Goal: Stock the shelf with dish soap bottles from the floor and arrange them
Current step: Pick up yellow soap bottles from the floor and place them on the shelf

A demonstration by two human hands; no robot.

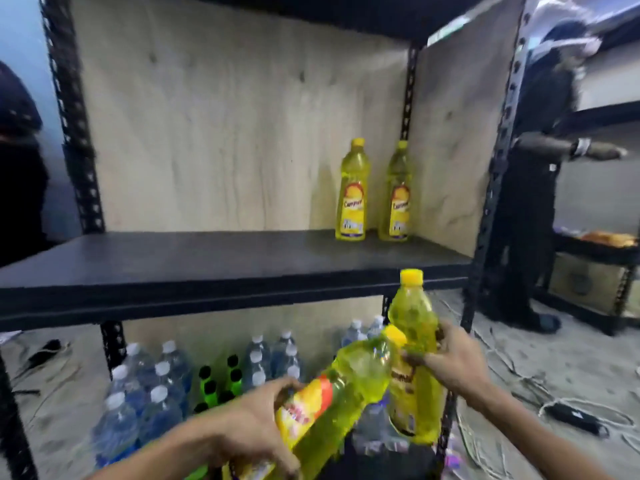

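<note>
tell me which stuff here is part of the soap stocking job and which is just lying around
Job: bottle in left hand, bottle in right hand, two shelved soap bottles, shelf.
Lying about: water bottles, green bottles, floor cables.

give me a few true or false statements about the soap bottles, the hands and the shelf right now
1. Two dish soap bottles stand upright at the shelf's back right corner. True.
2. The left hand is empty. False: it grips a tilted yellow bottle.
3. The right hand holds an upright bottle with a yellow cap. True.
4. The water bottles sit on the same shelf as the soap. False: they are below that shelf.
</note>
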